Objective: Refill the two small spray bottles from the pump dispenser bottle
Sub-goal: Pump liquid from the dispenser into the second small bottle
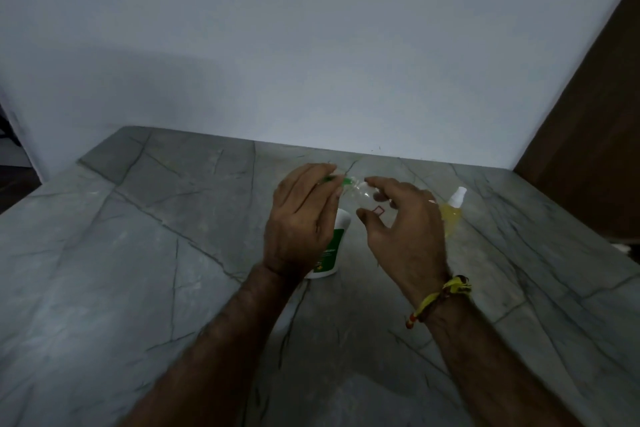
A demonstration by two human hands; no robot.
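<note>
Fingers (pixel 372 215) of your right hand (pixel 405 232) curl around a small clear spray bottle (pixel 367 197), holding it tilted in the air above the grey stone counter (pixel 138 253), its neck pointing toward your other hand. Your left hand (pixel 298 222) pinches something green at that neck, most likely the green spray top (pixel 341 181), between thumb and fingertips; whether it is being unscrewed or screwed on cannot be told. The clear bottle looks empty, so it probably needs its top off before it can take liquid, and gripping the body with one hand gives the other something steady to twist against. Directly under your left hand stands the pump dispenser bottle (pixel 334 246), white with a green label, upright on the counter; your hand hides its upper part, so its pump cannot be seen. It sits close, within easy reach for the pour or pump to come. Just beyond your right hand, the second spray bottle (pixel 452 215) stands upright on the counter, capped in white and holding yellow liquid, so it appears already filled and set aside out of the way. A yellow thread band (pixel 446 291) circles your right wrist. A pale wall (pixel 277 45) rises behind the counter.
</note>
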